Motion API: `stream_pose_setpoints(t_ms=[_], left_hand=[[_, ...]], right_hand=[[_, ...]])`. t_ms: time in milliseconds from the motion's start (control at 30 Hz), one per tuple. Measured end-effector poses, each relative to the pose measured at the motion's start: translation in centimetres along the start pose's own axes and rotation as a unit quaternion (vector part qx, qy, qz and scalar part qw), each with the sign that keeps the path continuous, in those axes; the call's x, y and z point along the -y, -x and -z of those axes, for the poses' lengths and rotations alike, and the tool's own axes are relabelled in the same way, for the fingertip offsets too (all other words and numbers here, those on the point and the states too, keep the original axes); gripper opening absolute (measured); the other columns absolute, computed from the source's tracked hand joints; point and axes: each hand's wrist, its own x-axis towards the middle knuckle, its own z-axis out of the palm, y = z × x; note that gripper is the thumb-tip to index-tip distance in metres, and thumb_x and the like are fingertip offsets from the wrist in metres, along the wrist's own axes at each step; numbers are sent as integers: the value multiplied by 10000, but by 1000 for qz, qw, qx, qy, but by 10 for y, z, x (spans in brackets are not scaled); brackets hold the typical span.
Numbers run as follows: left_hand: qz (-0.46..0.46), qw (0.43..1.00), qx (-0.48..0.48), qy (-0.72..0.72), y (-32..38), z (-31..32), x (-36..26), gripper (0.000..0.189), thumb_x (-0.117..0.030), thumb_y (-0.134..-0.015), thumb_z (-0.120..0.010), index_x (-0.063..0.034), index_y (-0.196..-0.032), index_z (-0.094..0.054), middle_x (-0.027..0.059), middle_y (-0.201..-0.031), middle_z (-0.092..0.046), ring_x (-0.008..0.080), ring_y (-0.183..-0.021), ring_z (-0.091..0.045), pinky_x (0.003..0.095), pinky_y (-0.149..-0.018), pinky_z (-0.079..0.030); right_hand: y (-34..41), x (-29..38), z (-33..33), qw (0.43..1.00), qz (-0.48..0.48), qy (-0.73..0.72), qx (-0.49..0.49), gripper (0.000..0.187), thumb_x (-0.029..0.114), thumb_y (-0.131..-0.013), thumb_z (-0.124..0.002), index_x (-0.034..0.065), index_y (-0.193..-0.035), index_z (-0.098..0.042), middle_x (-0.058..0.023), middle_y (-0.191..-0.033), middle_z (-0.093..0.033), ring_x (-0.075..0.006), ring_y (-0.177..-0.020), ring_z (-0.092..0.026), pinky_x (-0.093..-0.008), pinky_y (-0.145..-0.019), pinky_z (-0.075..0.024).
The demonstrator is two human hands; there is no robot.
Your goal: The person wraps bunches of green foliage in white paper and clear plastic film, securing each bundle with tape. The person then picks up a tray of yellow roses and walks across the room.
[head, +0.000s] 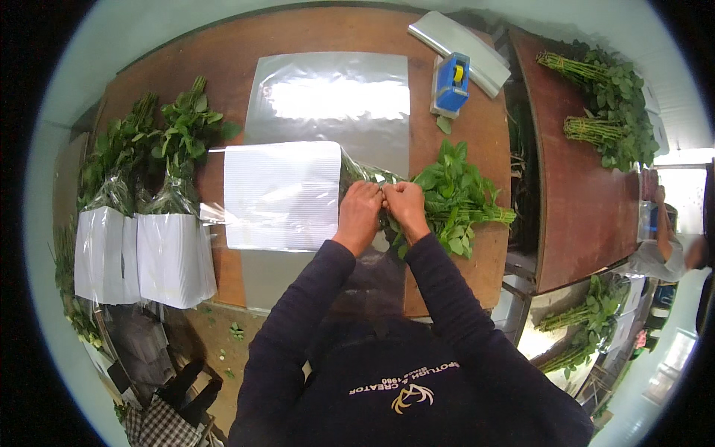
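A flower bunch lies crosswise on the wooden table. White corrugated paper (282, 195) and clear film wrap its left end, hiding the blooms. Its green leaves (447, 173) and cut stems (497, 215) stick out to the right. My left hand (360, 212) and my right hand (406, 207) meet over the middle of the bunch, fingertips pinched together on the clear plastic film (363, 167) where the wrapping narrows. The fingers hide exactly what is pinched. Under the bunch is a flat sheet of clear film (327, 100).
A blue tape dispenser (452, 84) and a folded stack of film (463, 50) are at the far right of the table. Wrapped bunches (173, 257) rest at the left edge. More bunches (597, 128) lie on the right-hand table (586, 223). Another person (659, 257) is at far right.
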Motion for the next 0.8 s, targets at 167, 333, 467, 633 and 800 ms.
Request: stream_pose_setpoints(t_ms=[167, 333, 467, 633, 800], left_hand=[[43, 999, 3, 17, -6, 4, -3, 427, 65, -770, -654, -5, -1190, -682, 171, -1114, -705, 377, -1085, -633, 484, -970, -483], [71, 996, 48, 7, -9, 7, -4, 501, 44, -758, -692, -38, -1252, -689, 181, -1090, -687, 391, -1074, -613, 464, -963, -484], [91, 995, 33, 27, -4, 6, -3, 460, 43, -751, -702, -56, -1199, -727, 186, -1070, -690, 392, -1056, -611, 461, -947, -494], [97, 995, 25, 13, -1, 0, 2, 439, 65, -747, -679, -63, -1162, -747, 182, -1057, -689, 389, -1060, -611, 463, -944, -506], [116, 992, 51, 18, -2, 0, 1, 469, 77, -754, -664, -66, -1195, -736, 190, -1095, -689, 397, -1078, -609, 466, -974, -501]], right_hand=[[-4, -11, -1, 998, 37, 43, -42, 328, 214, -879, -692, -53, -688, -688, -157, -622, -695, -201, -608, -705, -393, -628, -554], [12, -6, 3, 997, -19, -72, 23, 272, 162, -893, -706, -40, -710, -700, -97, -668, -717, -151, -626, -700, -306, -593, -534], [42, -8, 17, 956, -115, -263, 61, 155, 114, -946, -714, -16, -870, -752, -53, -823, -745, -107, -708, -696, -234, -606, -518], [71, -18, 19, 937, -133, -312, 79, 180, 158, -974, -733, -20, -997, -746, -29, -818, -712, -91, -687, -646, -237, -616, -516], [88, -48, -4, 913, -176, -357, 88, 274, 255, -997, -742, 5, -891, -704, -15, -745, -654, -89, -617, -578, -255, -587, -488]])
